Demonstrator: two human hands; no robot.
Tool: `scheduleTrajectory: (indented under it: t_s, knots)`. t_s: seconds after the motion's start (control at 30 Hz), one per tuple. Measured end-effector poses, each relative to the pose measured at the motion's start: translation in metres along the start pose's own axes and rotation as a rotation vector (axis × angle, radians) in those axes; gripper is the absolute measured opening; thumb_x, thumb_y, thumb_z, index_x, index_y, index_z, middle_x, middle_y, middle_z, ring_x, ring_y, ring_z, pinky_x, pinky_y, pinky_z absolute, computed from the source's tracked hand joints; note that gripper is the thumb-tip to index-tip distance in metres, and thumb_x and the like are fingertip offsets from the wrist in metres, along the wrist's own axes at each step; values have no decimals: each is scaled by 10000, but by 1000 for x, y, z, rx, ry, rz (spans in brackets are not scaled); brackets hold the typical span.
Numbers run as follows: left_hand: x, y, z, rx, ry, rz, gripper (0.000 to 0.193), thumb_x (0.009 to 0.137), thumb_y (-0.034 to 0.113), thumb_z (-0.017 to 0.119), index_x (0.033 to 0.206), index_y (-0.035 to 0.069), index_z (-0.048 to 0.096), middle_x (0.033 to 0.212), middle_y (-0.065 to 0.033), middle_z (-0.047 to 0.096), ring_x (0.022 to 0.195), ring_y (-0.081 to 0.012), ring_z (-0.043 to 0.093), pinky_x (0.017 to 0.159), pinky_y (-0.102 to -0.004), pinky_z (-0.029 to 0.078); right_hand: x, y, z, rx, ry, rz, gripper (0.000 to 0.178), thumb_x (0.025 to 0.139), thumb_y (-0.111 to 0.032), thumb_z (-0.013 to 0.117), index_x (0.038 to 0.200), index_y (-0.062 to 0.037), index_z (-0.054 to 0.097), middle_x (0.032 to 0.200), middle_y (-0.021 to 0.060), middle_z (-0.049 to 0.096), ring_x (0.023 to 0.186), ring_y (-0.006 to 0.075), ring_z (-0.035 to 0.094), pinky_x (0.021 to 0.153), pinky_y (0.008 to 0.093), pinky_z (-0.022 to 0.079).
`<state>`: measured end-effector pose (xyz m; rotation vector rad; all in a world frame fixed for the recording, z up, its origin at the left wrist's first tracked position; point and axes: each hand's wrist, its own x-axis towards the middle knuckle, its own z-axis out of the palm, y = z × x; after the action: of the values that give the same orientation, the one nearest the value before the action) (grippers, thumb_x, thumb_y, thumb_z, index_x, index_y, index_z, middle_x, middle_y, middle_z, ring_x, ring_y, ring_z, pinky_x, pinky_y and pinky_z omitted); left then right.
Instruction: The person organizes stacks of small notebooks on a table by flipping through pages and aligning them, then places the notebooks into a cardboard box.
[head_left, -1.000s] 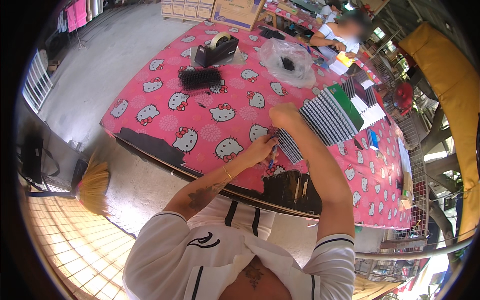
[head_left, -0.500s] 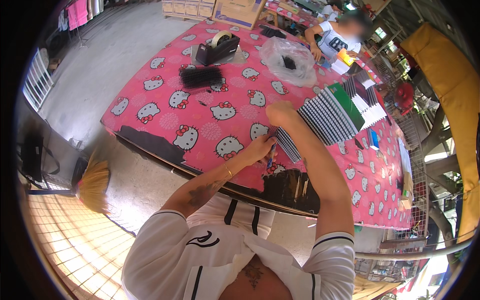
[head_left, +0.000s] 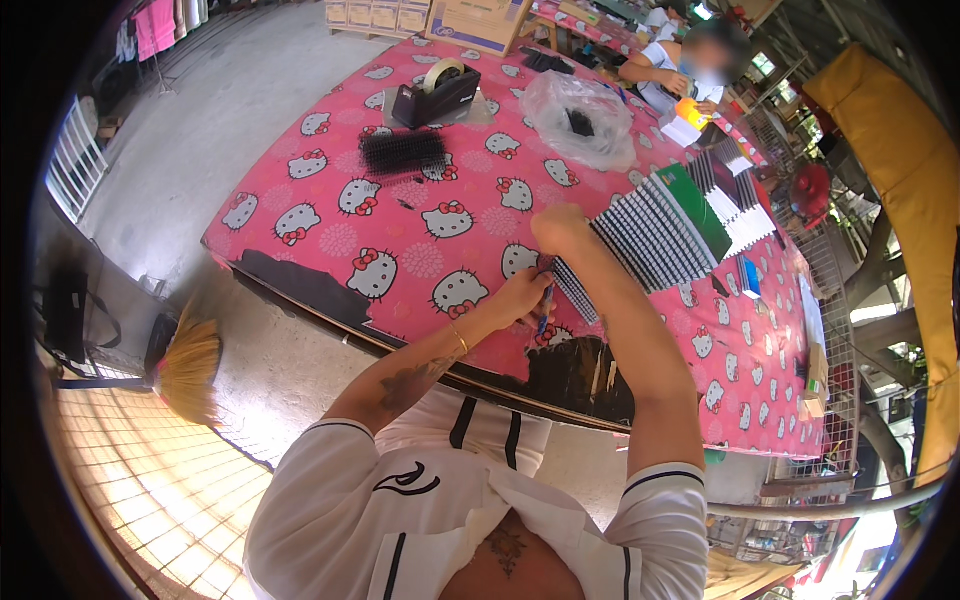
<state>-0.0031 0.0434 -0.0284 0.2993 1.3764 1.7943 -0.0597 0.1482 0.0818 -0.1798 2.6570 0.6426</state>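
My left hand [head_left: 525, 296] is closed at the near end of a row of coil-bound notebooks [head_left: 576, 288]. A slim blue thing [head_left: 545, 312], perhaps a pen or a tool handle, sticks out from its fingers toward me. Just beyond it, my right hand [head_left: 562, 228] is curled into a fist at the far end of the same row; whatever it grips is hidden. Right of my right forearm lies a larger spread of coil-bound notebooks [head_left: 650, 232], black coils in lines along white page edges, with a green cover [head_left: 694, 208] showing.
Black plastic coils [head_left: 402, 153] lie at the far left, near a tape dispenser [head_left: 436, 95]. A clear plastic bag [head_left: 580, 120] sits beyond my hands. Across the pink patterned table [head_left: 300, 200], a person [head_left: 665, 75] works. A small blue box [head_left: 749, 278] lies at right.
My hands stay in nearly the same place; the right forearm has shifted slightly left. Across the table, the other person's arm has lifted off the tabletop toward their chest.
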Motion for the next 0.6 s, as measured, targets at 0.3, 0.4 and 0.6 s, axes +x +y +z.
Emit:
scheduleTrajectory:
  t_s: [0.3,0.4,0.6]
  knots:
    - [-5,3,1,91,-41,-14,306,1042,281,423,1095,-12,491,827,-134,620,618,-250,672,541,-421,615,5,5,16,62,14,67,240,821,-142,658,1028,-67,754,1074,140,732,1025,309,701,826,437,562]
    - [-5,6,-2,18,-21,-73,308,1045,287,412,1076,-9,491,787,-114,590,582,-234,640,515,-408,609,2,-3,8,84,1,40,241,822,-150,670,1033,-68,753,1080,134,731,1033,309,698,843,435,561]
    - [11,3,-6,66,-35,-39,319,1047,292,400,1074,-13,489,774,-130,585,596,-254,651,487,-402,602,6,-4,11,102,-55,43,261,811,-153,702,1054,-68,746,1094,130,728,1046,308,694,864,428,560]
